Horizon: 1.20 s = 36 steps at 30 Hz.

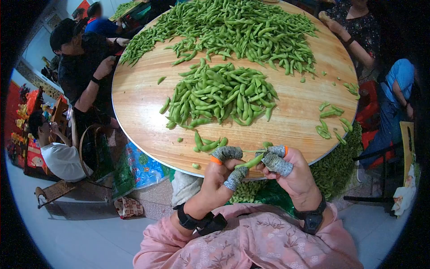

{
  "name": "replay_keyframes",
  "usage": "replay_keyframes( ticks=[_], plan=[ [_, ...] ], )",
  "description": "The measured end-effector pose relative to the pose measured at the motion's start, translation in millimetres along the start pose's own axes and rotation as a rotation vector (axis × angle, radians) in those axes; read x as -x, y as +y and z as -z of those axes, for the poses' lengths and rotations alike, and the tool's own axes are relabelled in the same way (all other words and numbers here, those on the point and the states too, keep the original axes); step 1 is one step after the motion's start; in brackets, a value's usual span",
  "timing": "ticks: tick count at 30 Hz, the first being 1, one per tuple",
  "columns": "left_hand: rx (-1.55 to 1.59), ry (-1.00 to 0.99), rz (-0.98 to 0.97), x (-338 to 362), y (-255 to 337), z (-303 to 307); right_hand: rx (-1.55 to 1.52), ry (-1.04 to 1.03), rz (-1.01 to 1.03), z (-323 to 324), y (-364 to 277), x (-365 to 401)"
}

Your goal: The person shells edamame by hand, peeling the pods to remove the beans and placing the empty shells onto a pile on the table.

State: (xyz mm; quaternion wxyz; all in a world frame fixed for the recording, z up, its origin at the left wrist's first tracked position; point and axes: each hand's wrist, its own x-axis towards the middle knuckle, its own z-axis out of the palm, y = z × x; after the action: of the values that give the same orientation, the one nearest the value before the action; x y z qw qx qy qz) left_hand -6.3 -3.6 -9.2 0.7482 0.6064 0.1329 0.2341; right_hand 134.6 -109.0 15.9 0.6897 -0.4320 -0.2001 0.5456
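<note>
A green edamame pod (251,162) is pinched between my two hands just off the near edge of the round wooden table (143,114). My left hand (219,172) has its thumb and forefinger, both in grey knit finger covers, closed on the pod's left end. At the other end, my right hand (293,172) grips with similarly covered fingers; its fingertips partly hide the pod. Several loose pods (208,144) lie on the tabletop by my left fingers. A small heap of pods (219,94) sits farther in.
A far larger pile of edamame (237,29) covers the table's back. Split pods (329,119) lie at the right. Below, more pods (336,166) fill the floor beside a blue plastic bag (143,166). A person in black (78,62) sits left; another person (358,27) is at right.
</note>
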Motion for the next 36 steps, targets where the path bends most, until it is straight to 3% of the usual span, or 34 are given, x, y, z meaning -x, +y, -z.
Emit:
replay_keyframes(
  ticks=[13,15,16,18,22,24,28,30,33,34,36],
  plan=[
    [-0.101,0.014,0.064,0.0,4.3,-5.6,0.219,0.076,0.115,8.4,11.9,-3.0],
    [-0.701,0.141,-0.095,-1.7,10.9,-8.6,0.277,0.138,0.129,3.3,7.4,-0.6],
    [-0.703,0.144,-0.095,-3.1,12.3,-5.8,0.276,0.135,0.129,0.8,6.1,-0.6],
    [-1.129,-0.033,-0.358,-6.8,14.8,0.5,0.326,0.07,0.144,-2.0,3.1,-1.3],
    [-1.128,-0.114,-0.281,-3.6,14.1,1.2,0.274,0.013,-0.019,7.5,2.6,-1.8],
    [-0.684,-0.137,-0.047,-0.4,10.3,-0.1,0.164,-0.046,-0.002,10.6,6.5,-1.1],
    [-0.364,-0.082,0.036,1.6,3.8,0.5,0.028,-0.01,0.052,5.2,13.8,-3.8],
    [0.206,-0.1,0.234,4.0,0.7,0.6,-0.083,-0.075,0.154,9.3,21.6,-7.8],
    [0.473,-0.098,0.34,2.3,-1.2,-0.8,-0.145,-0.08,0.151,10.4,24.7,-10.5],
    [0.472,-0.1,0.338,1.6,-0.2,-1.8,-0.144,-0.081,0.154,9.6,20.9,-9.6],
    [-0.104,-0.026,0.1,0.2,3.7,-3.1,0.021,-0.083,0.04,7.2,9.7,-8.7]
  ],
)
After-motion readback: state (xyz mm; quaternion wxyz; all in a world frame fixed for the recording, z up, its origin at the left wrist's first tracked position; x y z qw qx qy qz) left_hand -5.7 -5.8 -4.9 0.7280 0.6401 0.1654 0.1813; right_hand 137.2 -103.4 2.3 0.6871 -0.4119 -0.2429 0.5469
